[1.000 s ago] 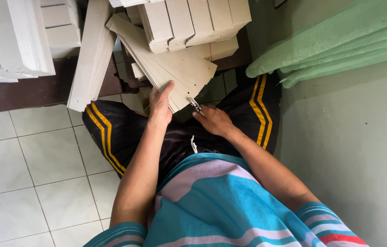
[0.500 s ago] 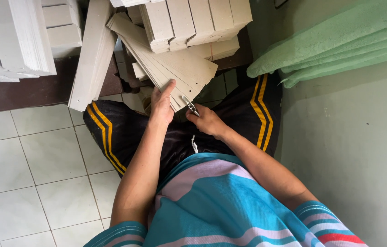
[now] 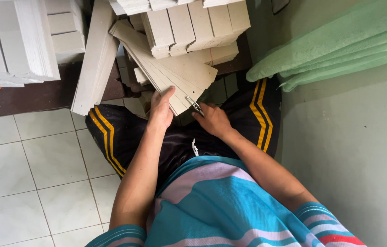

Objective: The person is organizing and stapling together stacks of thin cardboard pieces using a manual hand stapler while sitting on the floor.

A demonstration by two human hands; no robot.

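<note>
My left hand (image 3: 161,109) grips the near end of a fanned bundle of long grey cardboard strips (image 3: 175,73), thumb on top. My right hand (image 3: 212,120) holds a small metal tool (image 3: 194,105), whose shiny tip touches the bundle's near edge beside my left thumb. Both hands are above my lap, over black trousers with yellow stripes (image 3: 111,146). What kind of tool it is cannot be made out.
Thick stacks of cut grey cardboard (image 3: 193,23) lie just beyond the bundle. More white-grey stacks (image 3: 15,41) rest on a dark low table (image 3: 38,93) at the left. A long board (image 3: 95,59) leans there. Green cloth (image 3: 335,45) hangs at the right by a green wall. White floor tiles (image 3: 24,174) lie to the left.
My right hand with the metal tool has shifted slightly along the bundle's near edge. My left hand keeps its grip; the strips have barely moved.
</note>
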